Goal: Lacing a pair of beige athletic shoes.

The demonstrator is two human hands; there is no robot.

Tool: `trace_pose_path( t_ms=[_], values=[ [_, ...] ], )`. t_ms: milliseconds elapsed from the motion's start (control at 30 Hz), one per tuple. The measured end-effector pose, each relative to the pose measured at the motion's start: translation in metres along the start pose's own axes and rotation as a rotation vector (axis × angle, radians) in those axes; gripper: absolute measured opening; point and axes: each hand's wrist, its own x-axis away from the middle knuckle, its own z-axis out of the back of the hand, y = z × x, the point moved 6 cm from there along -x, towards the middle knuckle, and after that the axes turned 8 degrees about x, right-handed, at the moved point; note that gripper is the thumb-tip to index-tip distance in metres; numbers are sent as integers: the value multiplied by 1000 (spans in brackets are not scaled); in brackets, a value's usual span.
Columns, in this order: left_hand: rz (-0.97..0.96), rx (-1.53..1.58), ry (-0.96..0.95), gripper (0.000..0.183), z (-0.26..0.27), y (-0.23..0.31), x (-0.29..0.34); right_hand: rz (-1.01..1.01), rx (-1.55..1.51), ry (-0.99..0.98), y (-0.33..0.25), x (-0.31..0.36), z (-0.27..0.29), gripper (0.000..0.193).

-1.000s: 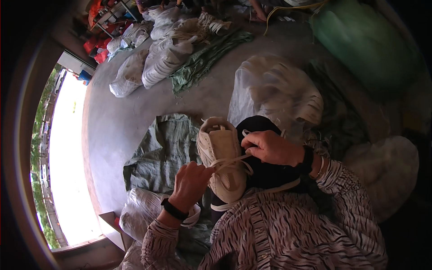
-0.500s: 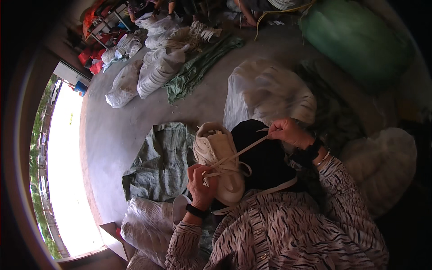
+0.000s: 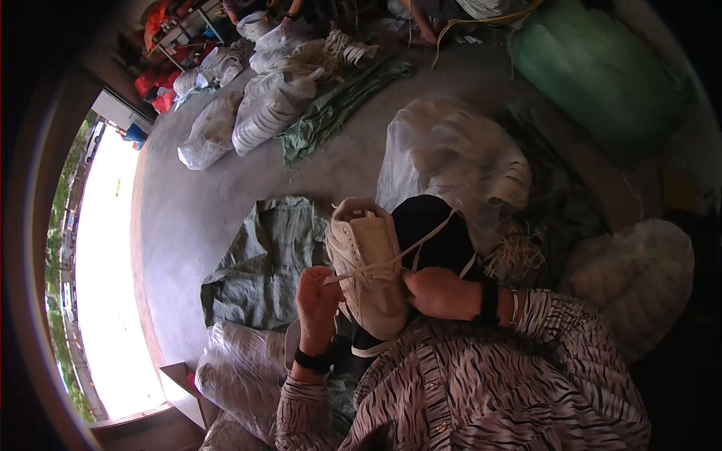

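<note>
A cream lace-up sneaker (image 3: 374,248) rests on my dark-clothed lap, its toe toward me and its opening away. My left hand (image 3: 317,304) is at the shoe's left side, finger and thumb pinched on one end of the shoelace (image 3: 350,276). At the shoe's right side my right hand (image 3: 444,292) is closed, its fingertips against the upper near the eyelets; what they grip is hidden. Another stretch of lace runs from the eyelets up to the right and loops over the black cloth (image 3: 429,225).
Past my knees stands a clear bag of pale shoes (image 3: 451,158). A bundle of loose laces (image 3: 517,254) lies to the right, beside another filled bag (image 3: 635,278). Green woven sacking (image 3: 259,263) and a plastic-wrapped stack (image 3: 244,376) are at left. Co-workers' hands (image 3: 289,16) show at the far end.
My right hand has come down from the far right, where it held a lace end outstretched, to the shoe's side. The lace now hangs slack in a loop. My left hand has shifted slightly left.
</note>
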Motion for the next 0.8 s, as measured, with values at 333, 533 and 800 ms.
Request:
trace_pose_path(
  t_ms=[333,533,800],
  values=[
    [27,766,32,5,51,31,-68,8,-183,368,9,8,48,5],
    [-43,919,192,4,121,44,-87,32,-426,405,4,-1,51,9],
    [-52,754,232,7,136,52,-77,238,8,375,-8,-2,54,16]
  ],
)
